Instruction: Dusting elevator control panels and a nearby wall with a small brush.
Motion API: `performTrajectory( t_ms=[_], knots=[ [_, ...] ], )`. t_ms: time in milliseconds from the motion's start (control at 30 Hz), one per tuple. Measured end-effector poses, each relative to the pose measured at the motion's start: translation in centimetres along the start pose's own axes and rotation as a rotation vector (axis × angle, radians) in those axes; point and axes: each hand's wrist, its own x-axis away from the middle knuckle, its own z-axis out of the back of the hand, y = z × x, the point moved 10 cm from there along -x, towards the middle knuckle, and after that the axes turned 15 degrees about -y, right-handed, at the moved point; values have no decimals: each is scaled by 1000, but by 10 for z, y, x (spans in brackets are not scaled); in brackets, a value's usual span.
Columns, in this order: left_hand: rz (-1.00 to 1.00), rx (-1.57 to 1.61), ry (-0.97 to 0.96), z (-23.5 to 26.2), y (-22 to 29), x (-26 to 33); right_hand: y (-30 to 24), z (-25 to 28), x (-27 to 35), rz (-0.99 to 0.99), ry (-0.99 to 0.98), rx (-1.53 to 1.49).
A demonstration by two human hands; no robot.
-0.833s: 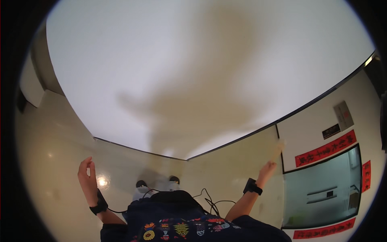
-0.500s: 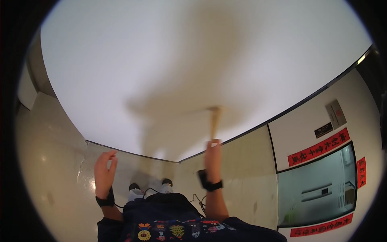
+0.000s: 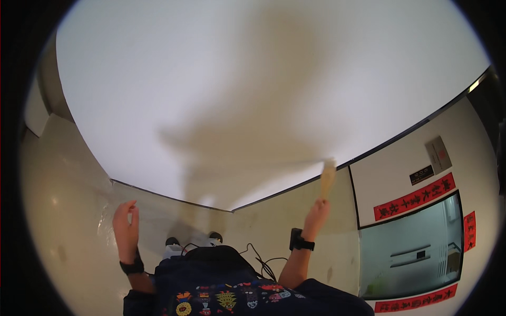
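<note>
My right hand (image 3: 317, 215) is closed round the handle of a wooden-handled brush (image 3: 328, 179), its tan length pointing up and away from me. The brush's wide end is at the white wall panel (image 3: 390, 68), near the right part of its lower edge; slight blur hides the details of the tip. Off to the left, my left hand (image 3: 126, 224) is raised in the air, fingers loosely bent and the thumb apart, with nothing in it. Both wrists wear black straps, the right one with a small black box.
Shadows of my body and arms fall on the panel. Below lies a shiny beige floor (image 3: 68, 210), with my shoes (image 3: 215, 238) near the panel's foot. Black cables (image 3: 261, 258) hang beside my waist. To the right, red paper strips (image 3: 414, 197) surround a glass door (image 3: 406, 253).
My right hand has swept the brush to the right along the lower part of the panel. My left hand has shifted a little to the left, still holding nothing.
</note>
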Motion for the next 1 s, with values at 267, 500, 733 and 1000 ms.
performTrajectory(
  t_ms=[267,500,733,1000],
  knots=[
    [-207,817,-602,-168,108,-53,-167,-156,136,328,-903,-407],
    [-184,1221,-715,-200,135,-71,-143,-151,115,278,-881,-501],
    [-145,711,283,-62,62,-142,-16,-70,27,94,-384,-683],
    [-493,-84,-669,-215,179,-95,8,-73,1,69,-395,-739]
  ],
)
